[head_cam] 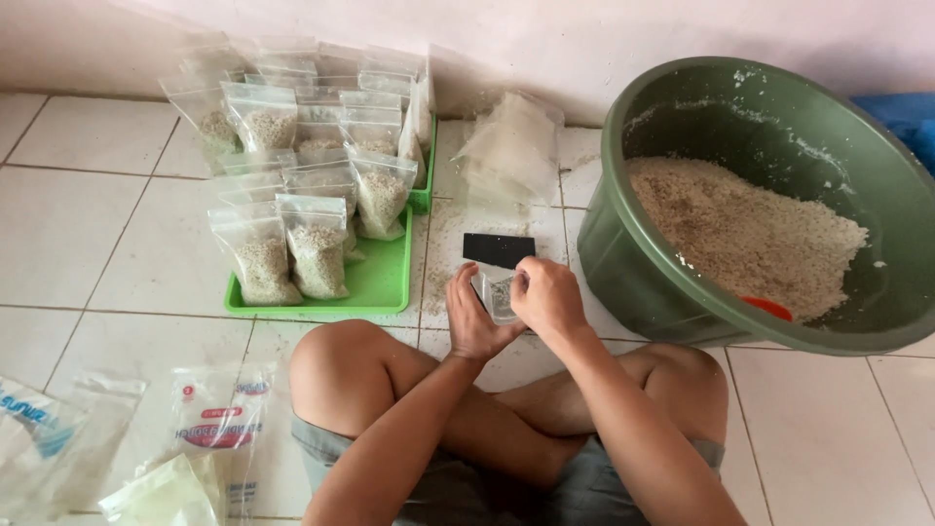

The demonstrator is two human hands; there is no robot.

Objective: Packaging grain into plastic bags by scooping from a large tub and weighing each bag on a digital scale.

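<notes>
I sit cross-legged on a tiled floor. My left hand (474,319) and my right hand (546,297) are together in front of my knees, both pinching a small clear plastic pouch (499,295) with a little pale grain in it. Just beyond the pouch lies a small black flat scale (499,249) on the floor. A big green basin (633,253) with a heap of pale grain (740,234) stands to my right. A red scoop (768,308) pokes out of the grain at the basin's near side.
A green tray (382,284) to the left holds several filled clear pouches (317,248) standing upright. A stack of empty clear pouches (511,146) leans by the wall. Packs of empty bags (219,419) lie at the near left. A blue object (906,117) sits behind the basin.
</notes>
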